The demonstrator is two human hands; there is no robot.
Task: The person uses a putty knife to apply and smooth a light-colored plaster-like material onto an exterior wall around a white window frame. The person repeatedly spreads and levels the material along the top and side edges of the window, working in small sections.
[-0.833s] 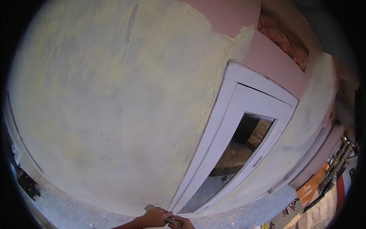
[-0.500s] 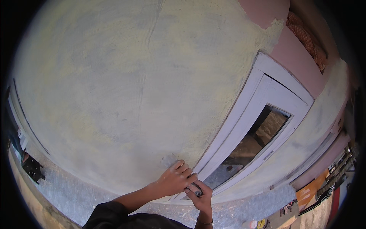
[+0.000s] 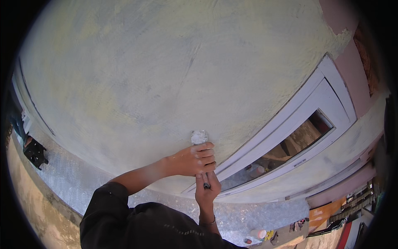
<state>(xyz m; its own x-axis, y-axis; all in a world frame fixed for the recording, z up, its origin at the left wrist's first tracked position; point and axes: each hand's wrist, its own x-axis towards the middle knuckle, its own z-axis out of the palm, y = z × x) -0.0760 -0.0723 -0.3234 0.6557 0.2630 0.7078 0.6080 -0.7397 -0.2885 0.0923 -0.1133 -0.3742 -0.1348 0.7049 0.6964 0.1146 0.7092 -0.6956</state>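
Both of my hands grip a putty knife (image 3: 199,136), its blade smeared white and pointing up the wall. My left hand (image 3: 191,159) wraps the handle close below the blade, knuckles facing me. Lower down, my right hand (image 3: 208,188) is closed round the rear of the handle, whose dark end (image 3: 206,185) shows between the fingers. The blade lies against or very close to the wall (image 3: 157,91), which is patchy pale yellow and grey; exact contact cannot be made out.
A white-framed window (image 3: 298,128) with dark glass stands right of my hands. At the far left, a person's leg (image 3: 18,126) is beside a black stool (image 3: 36,154). Below, a speckled sheet (image 3: 74,178) covers the floor; a white tub (image 3: 259,233) sits at the lower right.
Both hands and the putty knife have moved up the wall, away from me. The blade, tilted up-left before, now points nearly straight up. The view has shifted too.
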